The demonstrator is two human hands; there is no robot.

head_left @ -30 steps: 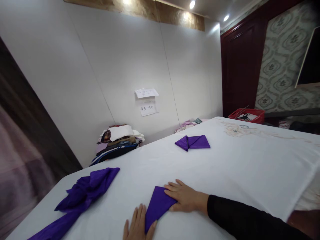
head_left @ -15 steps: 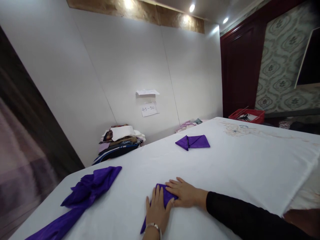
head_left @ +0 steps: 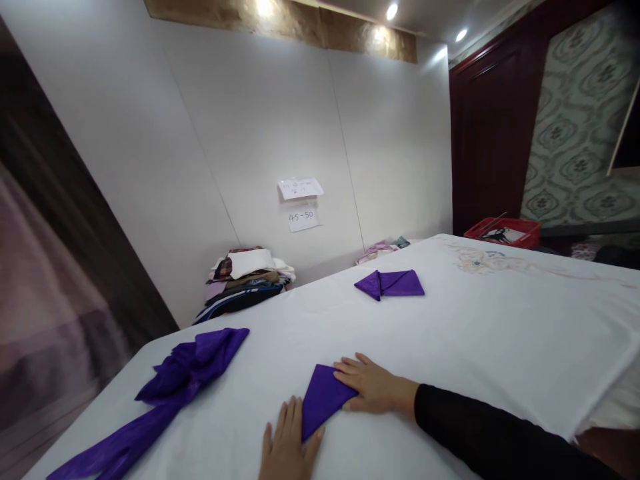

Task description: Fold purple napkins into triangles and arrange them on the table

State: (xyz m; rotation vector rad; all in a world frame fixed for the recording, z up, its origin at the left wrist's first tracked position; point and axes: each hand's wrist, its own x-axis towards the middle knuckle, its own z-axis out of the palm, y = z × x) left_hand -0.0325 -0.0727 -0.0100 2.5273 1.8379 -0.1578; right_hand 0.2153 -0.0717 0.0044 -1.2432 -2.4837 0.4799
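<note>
A folded purple cloth [head_left: 324, 400] lies flat on the white-covered table [head_left: 410, 353] in front of me. My right hand [head_left: 367, 385] rests on the cloth's right corner, its fingers stretched out and lying flat. At the cloth's lower left edge is my left hand [head_left: 287, 440], fingers extended and thumb spread out to the right; its fingertips touch or nearly touch the cloth's edge. Neither hand is closed on anything.
Toward the far side lies another purple cloth folded with a pointed end [head_left: 390, 284]. A crumpled purple cloth [head_left: 193, 373] trails off at the left. Beyond the table are a stack of clothes [head_left: 245, 280] and a red basket [head_left: 505, 232].
My left hand has slid off the cloth toward the lower left, uncovering more of it. The cloth's lower left point no longer shows. My right hand stays on the right corner.
</note>
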